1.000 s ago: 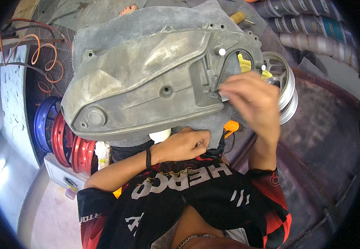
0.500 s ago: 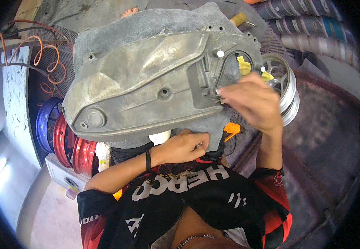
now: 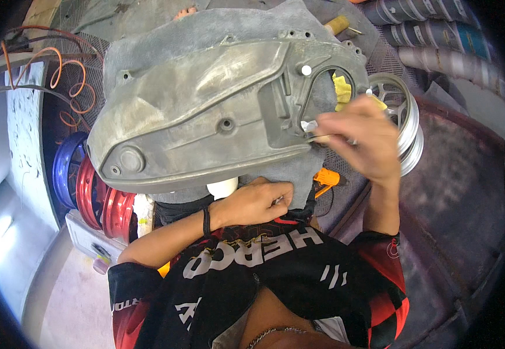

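Note:
A grey metal engine side cover [image 3: 194, 116], scuffed and bare, lies across a grey cloth [image 3: 147, 46] in front of me. My right hand [image 3: 363, 139] is over its right end, slightly blurred, fingers pinched round a thin stick-like tool [image 3: 320, 138] whose tip is at the cover's edge. Beside the fingertips shows a small white piece [image 3: 307, 125]; another white round plug [image 3: 306, 70] sits farther up the cover. Yellow material [image 3: 342, 90] shows through the oval opening. My left hand [image 3: 258, 203] rests curled on the cloth below the cover; what it may hold is hidden.
Silver wheel rims [image 3: 406, 128] stand at the right; blue [image 3: 69, 171] and red rims [image 3: 118, 212] at the left. An orange tool [image 3: 327, 177] lies near my right forearm. Wrapped rolls [image 3: 433, 35] fill the upper right. A coiled orange hose [image 3: 78, 87] hangs at the left.
The cover has shifted slightly up and left in view. My right hand has stayed by its right end, with the white piece and thin tool showing more plainly. My left hand has barely moved.

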A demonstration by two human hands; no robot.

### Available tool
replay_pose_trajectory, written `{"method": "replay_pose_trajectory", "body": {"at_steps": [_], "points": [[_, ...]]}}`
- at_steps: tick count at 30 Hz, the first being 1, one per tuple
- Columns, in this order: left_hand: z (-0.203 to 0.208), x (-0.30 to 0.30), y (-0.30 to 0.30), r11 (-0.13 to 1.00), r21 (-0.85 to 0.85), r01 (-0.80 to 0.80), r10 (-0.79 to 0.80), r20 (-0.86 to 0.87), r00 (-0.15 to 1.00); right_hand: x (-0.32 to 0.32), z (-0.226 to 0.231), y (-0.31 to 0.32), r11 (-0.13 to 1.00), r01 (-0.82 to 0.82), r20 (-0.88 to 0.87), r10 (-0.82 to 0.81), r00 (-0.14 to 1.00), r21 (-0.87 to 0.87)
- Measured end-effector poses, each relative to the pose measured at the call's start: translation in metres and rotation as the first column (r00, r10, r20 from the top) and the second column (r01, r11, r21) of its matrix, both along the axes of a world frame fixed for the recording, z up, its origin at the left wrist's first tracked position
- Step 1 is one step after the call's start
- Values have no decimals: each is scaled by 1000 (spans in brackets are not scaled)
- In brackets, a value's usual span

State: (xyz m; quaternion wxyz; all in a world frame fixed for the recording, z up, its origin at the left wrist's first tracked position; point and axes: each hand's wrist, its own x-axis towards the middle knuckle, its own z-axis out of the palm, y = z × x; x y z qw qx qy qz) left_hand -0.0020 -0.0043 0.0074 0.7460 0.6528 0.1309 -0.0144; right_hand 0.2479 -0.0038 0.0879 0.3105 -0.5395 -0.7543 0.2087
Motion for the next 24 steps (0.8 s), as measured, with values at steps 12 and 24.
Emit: {"method": "replay_pose_trajectory", "body": {"at_steps": [12, 24], "points": [[-1, 0, 1, 1000, 3, 9, -9, -13, 1000, -3, -7, 5, 999, -40, 9, 40, 999, 17], [-2, -1, -1, 1000, -22, 17, -18, -28, 999, -1, 1, 5, 1000, -1, 36, 2, 999, -25]]}}
